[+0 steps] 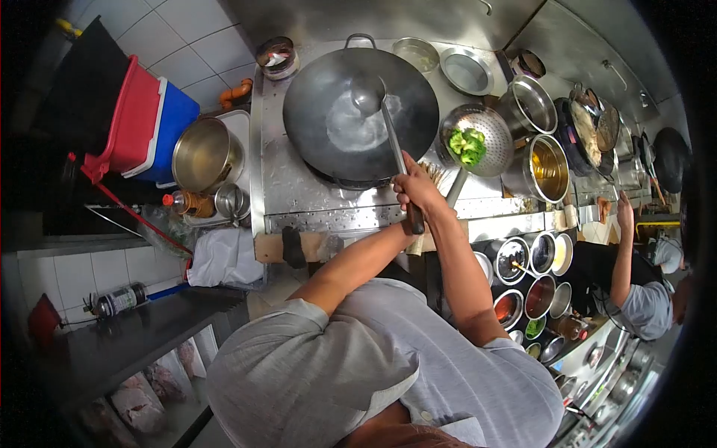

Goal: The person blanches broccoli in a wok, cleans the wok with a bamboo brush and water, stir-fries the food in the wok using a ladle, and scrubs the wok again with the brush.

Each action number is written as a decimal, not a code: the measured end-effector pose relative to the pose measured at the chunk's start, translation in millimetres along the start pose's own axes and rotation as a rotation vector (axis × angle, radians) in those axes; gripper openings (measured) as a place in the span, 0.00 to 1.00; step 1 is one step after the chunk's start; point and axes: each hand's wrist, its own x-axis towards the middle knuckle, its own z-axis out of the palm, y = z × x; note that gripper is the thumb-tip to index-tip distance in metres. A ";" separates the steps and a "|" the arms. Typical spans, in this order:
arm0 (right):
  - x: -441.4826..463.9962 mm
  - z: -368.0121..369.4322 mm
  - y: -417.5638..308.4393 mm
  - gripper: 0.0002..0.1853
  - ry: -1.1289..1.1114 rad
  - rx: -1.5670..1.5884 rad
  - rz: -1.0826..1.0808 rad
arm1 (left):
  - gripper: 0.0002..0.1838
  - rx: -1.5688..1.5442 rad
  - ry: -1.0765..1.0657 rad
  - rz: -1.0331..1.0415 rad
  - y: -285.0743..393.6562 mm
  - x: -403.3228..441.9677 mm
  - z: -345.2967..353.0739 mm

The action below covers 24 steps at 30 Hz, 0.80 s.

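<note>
My right hand [415, 185] is wrapped round the dark handle of a ladle [367, 97]. The ladle's bowl hangs over the middle of a large wok [314, 97], where a pale, cloudy wet patch shows. My left forearm [366, 257] passes under my right wrist, which hides the left hand and its fingers. Right of the wok, green broccoli [467, 146] lies in a perforated strainer [494, 131]. The strainer's handle runs down beside my right wrist. A bristle brush [433, 173] is partly visible behind my right hand.
Metal pots, one with yellow oil [547, 168], stand right of the strainer. Several sauce containers [539, 296] sit below them. Another person's arm [624, 246] reaches in at the far right. On the left are a steel pot [202, 154] and a capped bottle [188, 202].
</note>
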 end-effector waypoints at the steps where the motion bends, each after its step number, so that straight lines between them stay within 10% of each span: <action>1: 2.1 3.1 -3.3 0.41 -0.063 0.039 0.017 | 0.13 0.013 -0.019 -0.002 1.0 -7.6 -2.8; 24: -37.8 9.4 -9.4 0.42 -0.011 -0.077 0.007 | 0.05 0.165 -0.269 0.049 34.9 -137.1 -37.1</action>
